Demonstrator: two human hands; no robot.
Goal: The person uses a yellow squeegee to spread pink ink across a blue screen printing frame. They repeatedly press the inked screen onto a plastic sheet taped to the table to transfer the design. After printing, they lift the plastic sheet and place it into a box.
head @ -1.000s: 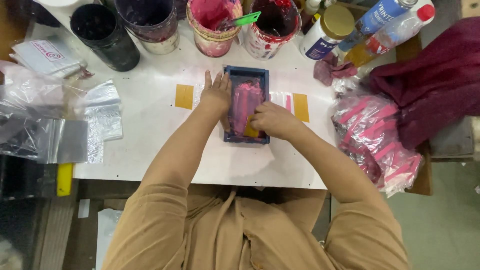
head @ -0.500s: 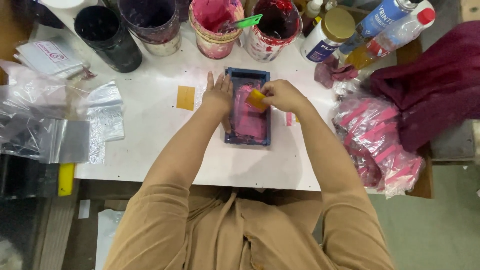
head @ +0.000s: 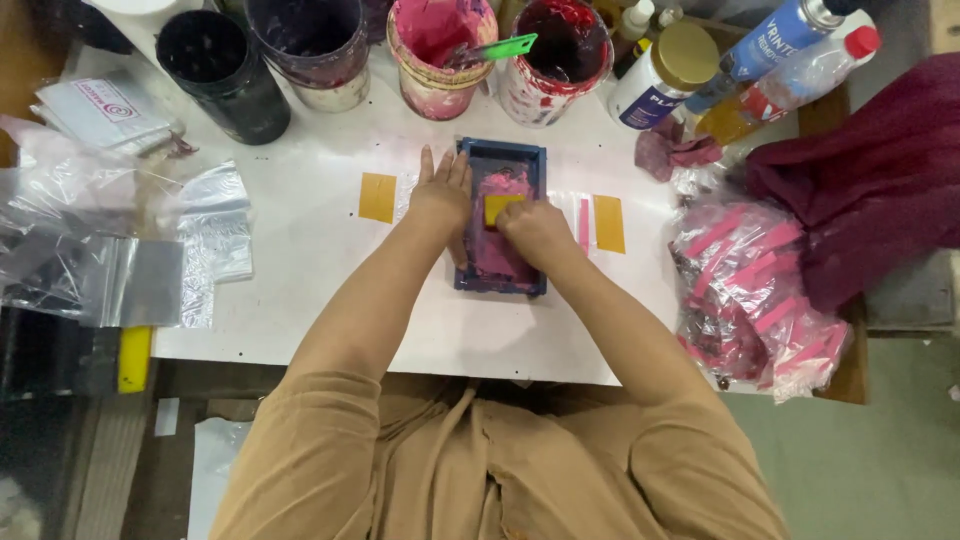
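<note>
On white table (head: 320, 300), right-hand fingers (head: 520, 222) pinch yellow squeegee (head: 498, 207).

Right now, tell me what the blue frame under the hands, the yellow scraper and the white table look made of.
Blue rectangular frame: probably painted wood or metal; matt, thick rails, smeared with pink ink.
Small yellow scraper, under the right hand: likely plastic or rubber; flat, uniform colour.
White table: looks like laminate or painted board; smooth, faintly glossy.
The left hand presses on the frame's left rail.

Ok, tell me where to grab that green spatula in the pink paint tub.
Grip the green spatula by its free handle end, coming from the right. That end juts clean over the rim of the pink paint tub, while the blade sits buried in paint.
</note>
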